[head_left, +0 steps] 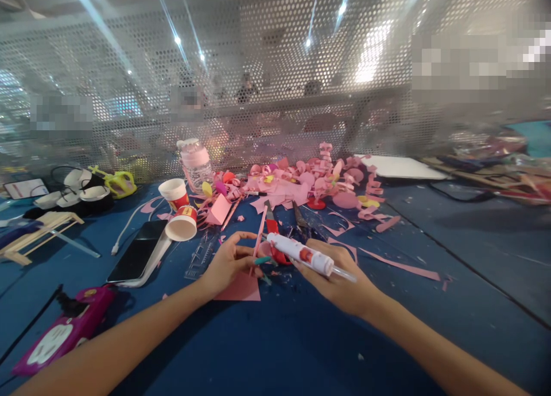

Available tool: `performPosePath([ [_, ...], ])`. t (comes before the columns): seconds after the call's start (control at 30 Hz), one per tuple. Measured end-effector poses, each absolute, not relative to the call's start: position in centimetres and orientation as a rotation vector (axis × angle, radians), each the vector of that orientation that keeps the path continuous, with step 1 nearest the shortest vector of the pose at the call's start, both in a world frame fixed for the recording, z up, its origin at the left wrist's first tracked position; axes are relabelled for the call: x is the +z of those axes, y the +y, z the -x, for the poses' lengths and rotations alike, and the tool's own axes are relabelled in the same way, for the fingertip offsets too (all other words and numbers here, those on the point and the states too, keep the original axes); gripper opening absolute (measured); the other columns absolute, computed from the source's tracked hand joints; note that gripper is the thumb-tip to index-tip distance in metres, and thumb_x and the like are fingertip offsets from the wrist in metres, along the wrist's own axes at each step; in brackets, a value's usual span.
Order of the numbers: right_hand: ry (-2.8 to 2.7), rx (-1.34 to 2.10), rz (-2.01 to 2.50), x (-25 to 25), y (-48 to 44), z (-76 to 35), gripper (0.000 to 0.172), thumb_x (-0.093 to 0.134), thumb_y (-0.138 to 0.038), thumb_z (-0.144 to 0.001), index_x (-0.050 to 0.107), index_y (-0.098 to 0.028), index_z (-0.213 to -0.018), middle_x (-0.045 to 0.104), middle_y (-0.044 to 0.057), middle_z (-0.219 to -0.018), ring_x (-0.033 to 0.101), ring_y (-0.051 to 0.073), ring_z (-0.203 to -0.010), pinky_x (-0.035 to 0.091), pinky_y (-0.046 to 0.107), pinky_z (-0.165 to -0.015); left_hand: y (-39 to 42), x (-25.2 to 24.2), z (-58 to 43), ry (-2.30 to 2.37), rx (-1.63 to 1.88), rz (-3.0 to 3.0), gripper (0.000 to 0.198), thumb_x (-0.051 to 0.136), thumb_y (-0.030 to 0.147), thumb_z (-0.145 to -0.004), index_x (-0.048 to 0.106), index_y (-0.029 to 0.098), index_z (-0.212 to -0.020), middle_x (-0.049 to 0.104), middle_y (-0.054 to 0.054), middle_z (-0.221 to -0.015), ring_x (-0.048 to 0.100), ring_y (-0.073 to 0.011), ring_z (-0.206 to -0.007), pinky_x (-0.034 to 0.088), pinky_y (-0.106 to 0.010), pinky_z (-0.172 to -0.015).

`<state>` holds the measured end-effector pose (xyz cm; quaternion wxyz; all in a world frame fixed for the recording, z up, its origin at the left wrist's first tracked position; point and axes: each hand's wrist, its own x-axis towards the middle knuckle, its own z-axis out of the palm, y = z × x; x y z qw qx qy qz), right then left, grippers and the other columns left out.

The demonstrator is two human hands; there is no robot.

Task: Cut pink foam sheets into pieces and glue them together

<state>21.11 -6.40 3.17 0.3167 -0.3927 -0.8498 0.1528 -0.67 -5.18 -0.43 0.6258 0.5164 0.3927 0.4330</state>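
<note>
My right hand is closed around a white hot glue gun with red patches, and a clear glue stick juts from its back end. Its front end points at my left hand, which pinches a narrow pink paper strip upright. A small teal piece shows at the left fingertips; what it is I cannot tell. Flat on the table below that hand lies a pink paper sheet. Scissors with red handles lie behind the glue gun, partly hidden by it.
Pink paper cuttings heap up at the back, by a perforated metal screen. To the left are paper cups, a phone, a clear bottle and a magenta power strip. Dark-bladed scissors lie centrally.
</note>
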Motion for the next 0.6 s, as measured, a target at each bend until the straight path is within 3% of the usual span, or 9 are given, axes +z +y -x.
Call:
performPosePath([
  [0.13,-2.224,0.421,1.017,3.3,-6.4,-21.2,0.024,0.044,-0.027,-0.083,0.039,-0.019,-0.060,0.043,-0.001,-0.057,0.044,0.010,-0.051,0.032,0.022,-0.046,-5.2,-0.4,0.6,0.919,1.022,-1.192,0.044,0.071,0.029,-0.065,0.043,0.017,-0.097,0.066,-0.001,-0.069,0.062,-0.0140,-0.050,0.047,-0.025,-0.051],
  [0.3,-2.112,0.418,0.980,3.2,-6.4,-21.4,0.021,0.047,-0.028,-0.082,0.045,-0.018,-0.062,0.045,-0.001,-0.058,0.045,0.011,-0.051,0.035,0.023,-0.047,-5.3,-0.1,0.7,0.979,1.060,-1.157,0.044,0.072,0.033,-0.064,0.044,0.019,-0.094,0.067,-0.005,-0.089,0.066,-0.0164,-0.054,0.052,-0.028,-0.053],
  [0.6,-1.852,0.531,1.046,1.8,-6.2,-21.9,0.017,0.053,-0.034,-0.080,0.054,-0.018,-0.075,0.054,0.002,-0.064,0.049,0.013,-0.053,0.042,0.024,-0.049,-4.8,-0.4,0.9,1.000,1.209,-1.029,0.052,0.075,0.028,-0.061,0.047,0.015,-0.103,0.066,-0.008,-0.092,0.067,-0.0205,-0.067,0.055,-0.036,-0.065],
])
